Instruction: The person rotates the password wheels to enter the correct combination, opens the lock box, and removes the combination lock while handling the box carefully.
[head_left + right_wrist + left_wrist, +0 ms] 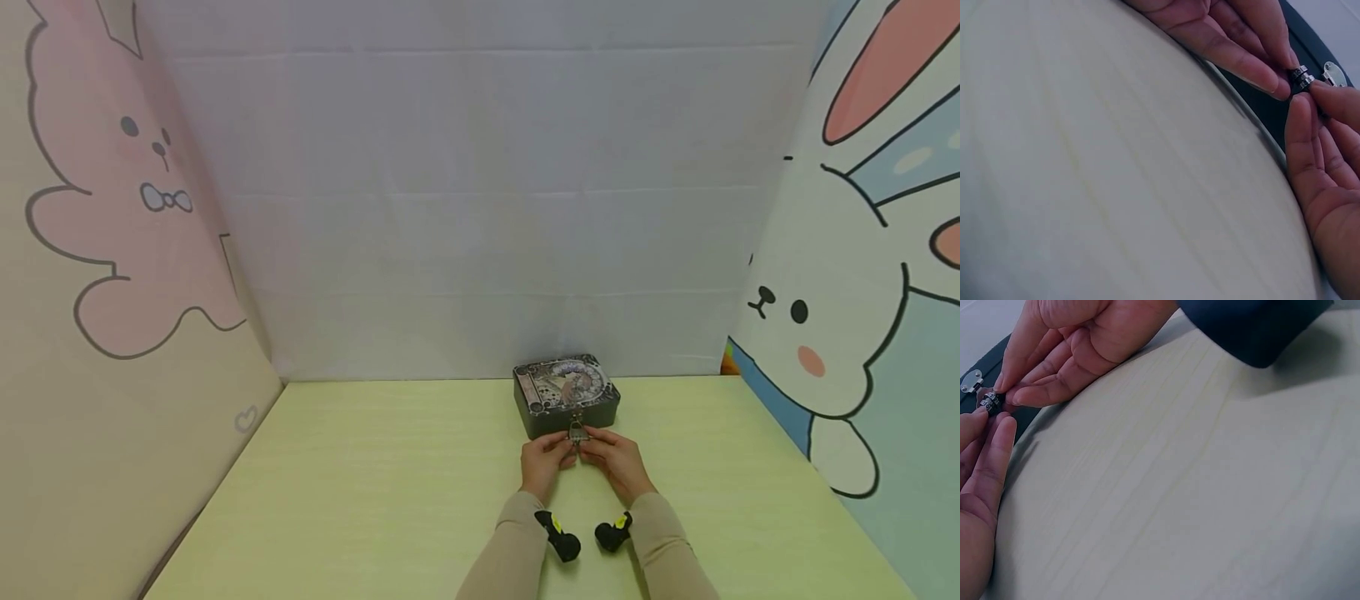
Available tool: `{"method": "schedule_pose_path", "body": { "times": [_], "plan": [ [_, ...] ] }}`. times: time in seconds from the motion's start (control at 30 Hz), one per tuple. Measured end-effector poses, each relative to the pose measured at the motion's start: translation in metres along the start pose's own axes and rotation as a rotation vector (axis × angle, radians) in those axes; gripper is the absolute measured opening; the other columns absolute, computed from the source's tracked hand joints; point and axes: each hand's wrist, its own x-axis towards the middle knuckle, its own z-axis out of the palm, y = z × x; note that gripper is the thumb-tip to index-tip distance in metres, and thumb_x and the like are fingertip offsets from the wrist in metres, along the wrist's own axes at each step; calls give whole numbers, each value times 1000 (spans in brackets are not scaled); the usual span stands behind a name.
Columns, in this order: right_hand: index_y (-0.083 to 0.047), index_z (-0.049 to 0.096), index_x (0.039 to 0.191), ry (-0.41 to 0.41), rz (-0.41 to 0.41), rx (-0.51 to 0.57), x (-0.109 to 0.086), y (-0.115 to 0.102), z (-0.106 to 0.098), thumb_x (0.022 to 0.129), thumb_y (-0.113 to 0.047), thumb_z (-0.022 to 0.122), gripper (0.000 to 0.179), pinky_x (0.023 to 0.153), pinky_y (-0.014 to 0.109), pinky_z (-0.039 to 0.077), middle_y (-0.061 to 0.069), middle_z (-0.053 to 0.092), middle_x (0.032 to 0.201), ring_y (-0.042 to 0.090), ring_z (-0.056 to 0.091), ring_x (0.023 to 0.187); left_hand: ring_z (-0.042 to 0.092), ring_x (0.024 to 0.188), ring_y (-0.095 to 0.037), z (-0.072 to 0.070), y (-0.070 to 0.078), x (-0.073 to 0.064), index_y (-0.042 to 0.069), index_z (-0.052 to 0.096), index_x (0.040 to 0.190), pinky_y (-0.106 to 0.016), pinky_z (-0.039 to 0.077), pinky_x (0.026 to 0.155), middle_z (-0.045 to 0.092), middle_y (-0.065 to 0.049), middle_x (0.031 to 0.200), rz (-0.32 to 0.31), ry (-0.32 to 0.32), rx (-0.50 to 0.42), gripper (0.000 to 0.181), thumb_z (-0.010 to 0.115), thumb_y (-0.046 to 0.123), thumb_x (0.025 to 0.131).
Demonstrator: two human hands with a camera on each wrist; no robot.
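A small combination padlock (577, 432) with number dials is held at the front of a dark metal tin box (567, 392) with a printed lid. My left hand (545, 462) pinches the lock from the left, thumb and fingertips at its dials. From the other side, my right hand (617, 461) pinches it too. Up close in the left wrist view, the silvery dials of the padlock (991, 402) show between both hands' fingertips. A shiny metal hasp (1334, 74) on the box front sits just beyond the lock in the right wrist view.
The box stands on a pale yellow-green table (390, 483), near a white cloth backdrop (487, 208). Cartoon-printed panels (847, 333) flank the table on both sides. Black wrist cameras (567, 546) hang inward from the sleeves.
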Motion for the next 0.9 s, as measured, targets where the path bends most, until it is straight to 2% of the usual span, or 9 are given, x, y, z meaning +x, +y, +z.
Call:
{"method": "schedule_pose_path", "body": {
  "times": [0.3,0.57,0.8,0.9],
  "plan": [
    [18,56,127,-17,-28,4,0,1,-1,93,11,60,35,69,23,60,2,70,91,10,68,72,73,82,-24,0,0,1,-15,69,109,-29,62,68,73,-20,93,-15,1,-10,22,69,-7,89],
    [18,55,128,-6,-20,0,2,2,-1,94,11,59,35,69,23,60,2,69,91,10,68,73,73,84,-27,0,1,1,-16,68,109,-31,63,70,72,-22,94,1,-6,-8,21,68,-8,89],
    [18,55,129,-7,3,44,3,2,-1,96,8,56,34,72,24,61,5,70,86,11,69,74,73,79,-24,-4,0,-1,-13,70,105,-31,63,67,73,-16,89,120,-71,-22,19,71,-2,90],
    [19,52,131,-1,13,53,3,2,-1,96,8,55,37,73,24,61,5,69,87,11,69,75,73,80,-25,-4,0,0,-15,69,105,-32,63,67,73,-18,90,74,-58,-38,19,69,-5,90]
  ]
}}
